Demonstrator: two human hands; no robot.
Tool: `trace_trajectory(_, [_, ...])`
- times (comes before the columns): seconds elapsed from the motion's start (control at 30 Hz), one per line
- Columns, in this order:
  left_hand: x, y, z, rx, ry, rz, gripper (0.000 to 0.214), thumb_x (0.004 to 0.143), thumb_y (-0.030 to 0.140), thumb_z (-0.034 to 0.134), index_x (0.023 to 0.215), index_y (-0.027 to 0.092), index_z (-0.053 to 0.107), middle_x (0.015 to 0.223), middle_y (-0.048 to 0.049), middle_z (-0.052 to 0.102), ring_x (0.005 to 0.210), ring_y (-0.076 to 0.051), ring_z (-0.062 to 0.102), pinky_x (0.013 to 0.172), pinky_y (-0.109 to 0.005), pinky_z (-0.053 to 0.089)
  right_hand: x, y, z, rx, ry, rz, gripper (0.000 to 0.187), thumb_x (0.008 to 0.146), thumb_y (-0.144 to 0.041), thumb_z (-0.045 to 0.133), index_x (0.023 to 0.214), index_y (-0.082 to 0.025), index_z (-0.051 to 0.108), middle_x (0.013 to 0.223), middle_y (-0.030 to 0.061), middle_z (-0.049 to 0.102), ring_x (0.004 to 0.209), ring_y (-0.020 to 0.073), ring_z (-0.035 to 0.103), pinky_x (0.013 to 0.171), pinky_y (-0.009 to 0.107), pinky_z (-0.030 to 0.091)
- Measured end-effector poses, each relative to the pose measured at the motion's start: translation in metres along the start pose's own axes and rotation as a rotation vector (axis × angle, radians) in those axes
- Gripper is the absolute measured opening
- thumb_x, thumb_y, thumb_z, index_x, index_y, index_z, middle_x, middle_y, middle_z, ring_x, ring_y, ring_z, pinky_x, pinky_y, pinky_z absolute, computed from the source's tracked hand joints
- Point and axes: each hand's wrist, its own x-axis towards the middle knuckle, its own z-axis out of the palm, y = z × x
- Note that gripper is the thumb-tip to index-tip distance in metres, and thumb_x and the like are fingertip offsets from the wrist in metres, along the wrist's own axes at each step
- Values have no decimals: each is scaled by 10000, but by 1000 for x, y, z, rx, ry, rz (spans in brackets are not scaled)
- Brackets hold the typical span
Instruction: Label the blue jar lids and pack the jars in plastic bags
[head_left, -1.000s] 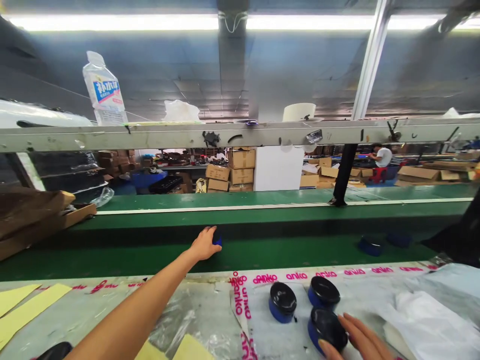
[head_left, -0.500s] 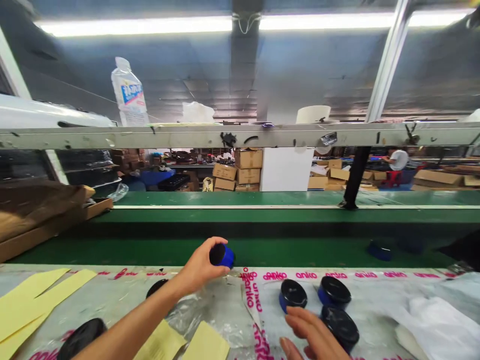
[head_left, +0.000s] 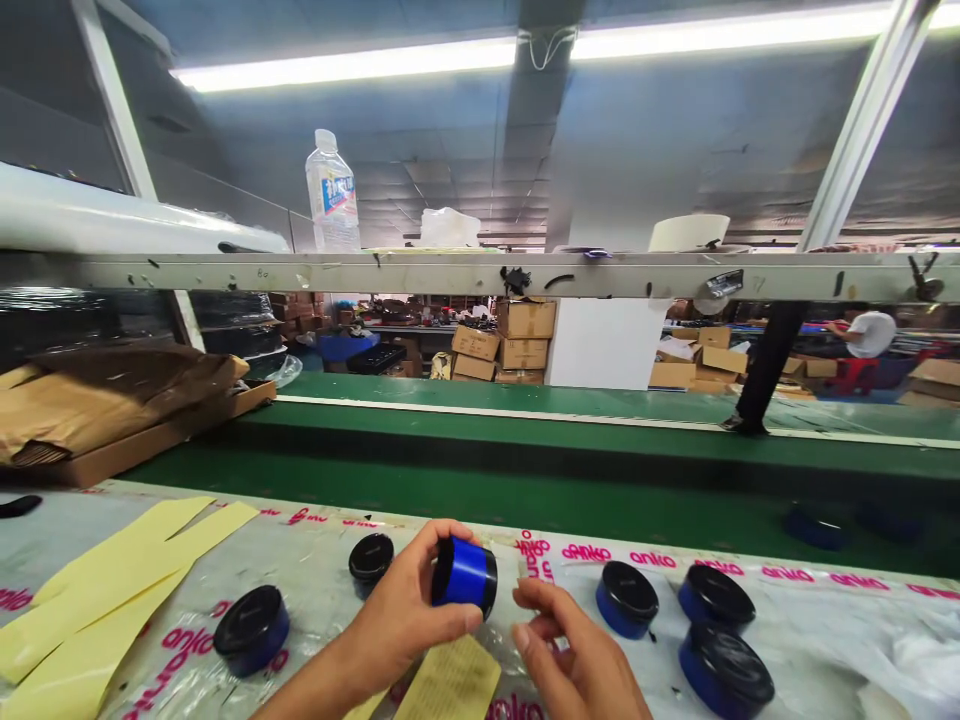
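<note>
My left hand (head_left: 397,620) is closed round a small blue round jar with a black lid (head_left: 465,575), held on its side above the plastic-covered table (head_left: 825,640). My right hand (head_left: 577,660) hovers just right of the jar, fingers half curled, holding nothing I can see. Three more blue jars with black lids stand to the right: one at the front (head_left: 726,668), one behind it (head_left: 716,598) and one to their left (head_left: 627,598). Two others stand to the left, a near one (head_left: 252,628) and a smaller far one (head_left: 371,560).
Yellow paper strips (head_left: 112,590) lie on the table's left, and a yellow slip (head_left: 450,685) lies under my hands. A green conveyor belt (head_left: 525,490) runs beyond, carrying blue jars (head_left: 817,528) at right. Flattened cardboard (head_left: 112,400) sits left. A bottle (head_left: 332,205) stands on the overhead rail (head_left: 480,275).
My left hand has brought the blue jar back from the conveyor belt to above the table. My right hand left the front jar and moved left beside the held one.
</note>
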Motion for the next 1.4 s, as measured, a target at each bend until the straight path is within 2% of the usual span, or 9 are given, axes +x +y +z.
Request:
trace_trajectory(0.17, [-3, -12, 7, -315, -65, -24, 630, 685, 408, 869, 1170, 225, 512, 1152, -110, 670, 1087, -288, 636, 961, -422, 442, 5, -17, 14, 410, -100, 81, 633, 756, -579, 708, 1242, -183, 617, 1204, 166, 683, 882, 256, 668, 645, 334, 549])
trace_trajectory(0.3, [-6, -4, 3, -62, -75, -13, 615, 657, 323, 877, 1158, 242, 530, 1209, -97, 662, 1123, -303, 630, 972, -432, 462, 8, -28, 19, 530, -141, 193, 647, 693, -500, 756, 1221, -161, 594, 1169, 170, 684, 919, 271, 668, 600, 317, 545])
trace_trajectory(0.5, [-19, 3, -1, 688, -8, 191, 644, 756, 131, 682, 1345, 319, 501, 1358, -41, 592, 1233, -253, 572, 1075, -402, 423, 3, -35, 17, 142, -72, 39, 493, 766, -388, 684, 1229, -225, 632, 1147, 94, 702, 974, 253, 668, 711, 327, 562])
trace_trajectory(0.63, [-19, -5, -7, 763, 111, 139, 671, 688, 64, 647, 1312, 278, 530, 1374, -51, 586, 1283, -270, 533, 1117, -418, 375, -1, -15, 14, -200, -1, -90, 416, 919, -456, 528, 1245, -221, 639, 1221, 118, 685, 1003, 261, 679, 747, 341, 558])
trace_trajectory(0.83, [0, -14, -13, 707, 220, -21, 615, 669, 191, 754, 1246, 211, 542, 1100, -53, 686, 1022, -281, 628, 910, -380, 460, -16, 7, 31, -681, -99, -199, 367, 754, -223, 675, 1121, -237, 682, 1088, 90, 713, 1010, 328, 663, 791, 414, 536])
trace_trajectory(0.93, [6, -17, -16, 690, 185, -25, 580, 646, 181, 759, 1190, 220, 561, 958, 1, 683, 888, -233, 632, 785, -310, 465, -20, 7, 32, -708, -126, -173, 345, 733, -195, 688, 1075, -234, 690, 1027, 74, 710, 980, 314, 661, 768, 395, 529])
trace_trajectory(1.1, [8, -25, -23, 691, 164, -14, 646, 628, 216, 803, 1218, 216, 539, 1084, -26, 683, 960, -240, 632, 837, -316, 484, -15, 3, 26, -601, -75, -302, 234, 899, -305, 575, 1101, -256, 682, 1122, 75, 690, 1017, 283, 663, 777, 355, 511])
trace_trajectory(1.23, [6, -32, -23, 747, 116, -28, 657, 622, 218, 804, 1237, 223, 573, 1053, -47, 713, 950, -291, 659, 844, -385, 514, -13, -8, 37, -514, -188, -303, 211, 963, -353, 502, 931, -292, 701, 863, 8, 731, 775, 223, 695, 618, 289, 457])
trace_trajectory(1.4, [-21, -13, -31, 795, 75, 60, 806, 673, 213, 798, 1418, 257, 492, 1487, -91, 523, 1321, -333, 512, 1121, -449, 384, -11, -17, 36, -481, -134, -259, 318, 989, -449, 449, 902, -281, 704, 779, 16, 746, 659, 214, 684, 577, 287, 440])
